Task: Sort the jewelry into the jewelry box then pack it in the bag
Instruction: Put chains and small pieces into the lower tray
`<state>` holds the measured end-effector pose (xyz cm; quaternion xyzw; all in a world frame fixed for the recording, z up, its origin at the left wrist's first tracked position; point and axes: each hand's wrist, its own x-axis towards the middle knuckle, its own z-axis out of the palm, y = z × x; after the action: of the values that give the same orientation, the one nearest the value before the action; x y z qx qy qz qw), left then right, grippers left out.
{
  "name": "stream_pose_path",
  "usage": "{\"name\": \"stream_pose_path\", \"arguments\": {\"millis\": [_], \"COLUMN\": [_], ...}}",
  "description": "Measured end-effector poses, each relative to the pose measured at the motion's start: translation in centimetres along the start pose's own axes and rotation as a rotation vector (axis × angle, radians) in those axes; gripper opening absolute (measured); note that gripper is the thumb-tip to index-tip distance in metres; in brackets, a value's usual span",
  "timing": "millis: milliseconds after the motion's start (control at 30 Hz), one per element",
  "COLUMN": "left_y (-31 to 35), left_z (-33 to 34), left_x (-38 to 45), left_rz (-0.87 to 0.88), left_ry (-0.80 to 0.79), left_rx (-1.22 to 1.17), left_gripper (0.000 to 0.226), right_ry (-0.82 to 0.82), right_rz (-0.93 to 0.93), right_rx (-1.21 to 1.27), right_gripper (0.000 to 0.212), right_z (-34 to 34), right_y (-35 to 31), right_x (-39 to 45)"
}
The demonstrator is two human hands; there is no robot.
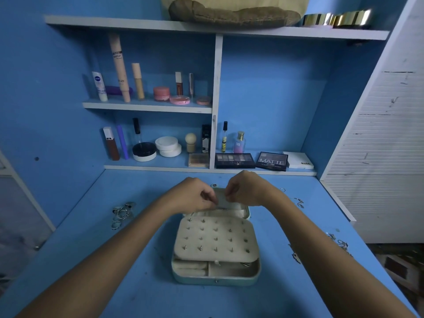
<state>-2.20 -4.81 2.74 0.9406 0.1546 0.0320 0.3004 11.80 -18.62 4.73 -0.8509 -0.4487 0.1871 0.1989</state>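
Note:
An open pale-green jewelry box (215,280) lies on the blue desk, its cream earring panel (214,237) studded with several earrings. Both hands hover over the box's far lid. My left hand (195,196) has its fingers curled and pinches something small at the lid's pocket. My right hand (243,189) pinches the same spot from the other side. What they pinch is too small to make out. Loose rings (121,213) lie on the desk to the left. Chains and earrings (337,243) lie to the right. A tan bag (231,12) sits on the top shelf.
Shelves at the back hold cosmetic tubes (119,72), jars (168,145), perfume bottles (238,143) and eyeshadow palettes (271,161). A white slatted panel (378,134) stands at the right. More small jewelry (298,200) lies near my right wrist.

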Motion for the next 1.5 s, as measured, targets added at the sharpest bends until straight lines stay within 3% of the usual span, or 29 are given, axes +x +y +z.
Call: {"name": "stream_pose_path", "arguments": {"millis": [300,433,700,900,1167,1500], "left_y": [0.8,0.7,0.9,0.6,-0.7,-1.7], "left_z": [1.3,1.4,1.4,1.5,-0.7,0.0], "left_x": [0.9,1.2,1.4,1.7,1.5,1.5], "left_rz": [0.071,0.084,0.071,0.083,-0.042,-0.038], "left_ry": [-0.028,-0.011,-0.027,0.01,0.012,0.021], "left_rx": [0.027,0.05,0.061,0.094,0.118,0.188], "left_gripper": [0.018,0.009,0.02,0.012,0.015,0.01], "right_ry": [-0.108,-0.103,-0.081,-0.07,-0.059,-0.116], "right_rz": [0.027,0.018,0.018,0.023,-0.009,-0.026], "right_rx": [-0.127,-0.116,-0.073,-0.044,0.016,0.048], "right_gripper": [0.016,0.02,0.019,0.021,0.003,0.004], "right_z": [-0.1,0.1,0.3,0.3,0.8,1.6], "right_y": [0.8,0.8,1.2,1.4,1.5,1.2], "right_x": [-0.3,-0.4,-0.3,-0.4,-0.5,-0.7]}}
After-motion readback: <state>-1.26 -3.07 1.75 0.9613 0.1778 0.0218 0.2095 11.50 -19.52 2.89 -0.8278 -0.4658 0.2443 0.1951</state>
